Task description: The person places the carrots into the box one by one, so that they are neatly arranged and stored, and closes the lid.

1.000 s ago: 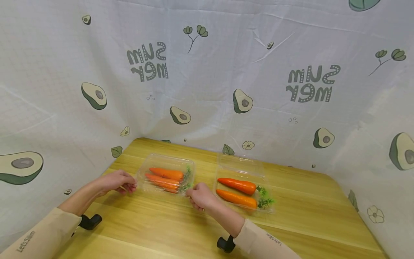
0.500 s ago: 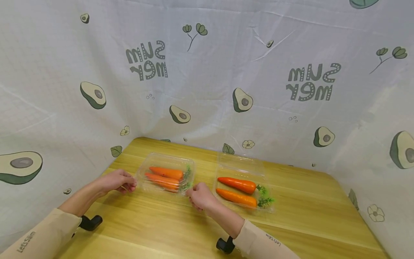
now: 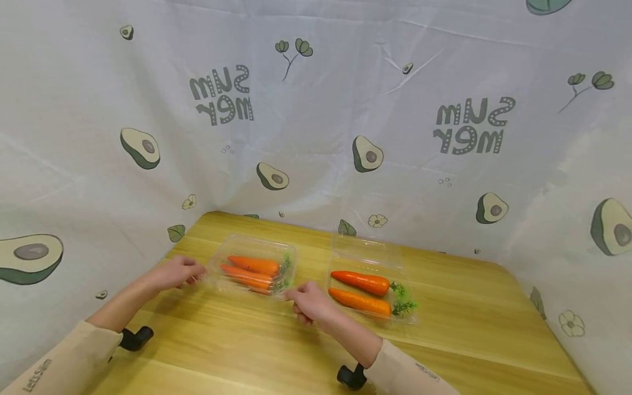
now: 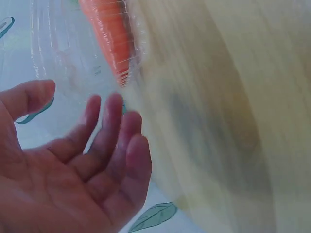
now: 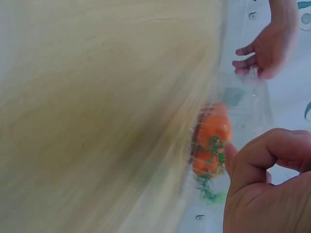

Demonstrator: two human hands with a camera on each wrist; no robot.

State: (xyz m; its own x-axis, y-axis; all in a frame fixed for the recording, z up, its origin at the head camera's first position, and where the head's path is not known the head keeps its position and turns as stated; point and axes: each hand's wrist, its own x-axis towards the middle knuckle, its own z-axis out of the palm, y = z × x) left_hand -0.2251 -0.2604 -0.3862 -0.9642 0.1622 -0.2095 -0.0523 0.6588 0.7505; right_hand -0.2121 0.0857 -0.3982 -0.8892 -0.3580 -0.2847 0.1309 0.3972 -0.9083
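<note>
On the left of the table, a shut clear plastic container (image 3: 222,282) holds orange carrots (image 3: 252,266) with green tops. My left hand (image 3: 180,272) is just beside its left end, and the left wrist view shows the fingers (image 4: 112,114) loosely bent, the thumb apart and nothing between them. At the container's near right corner, my right hand (image 3: 313,303) has its thumb and index finger pinched together on the edge. The right wrist view shows the curled index finger (image 5: 260,150) in front of the container; the exact contact is partly hidden.
Right of my right hand lies a second clear container (image 3: 367,249), its lid raised at the back, with two carrots (image 3: 360,302) inside. A printed white curtain (image 3: 316,137) encloses the back and sides of the wooden table (image 3: 222,345).
My left hand has drawn slightly left, and its fingers have come off the container's left end. My right wrist has shifted a little to the right. Both containers stay in place.
</note>
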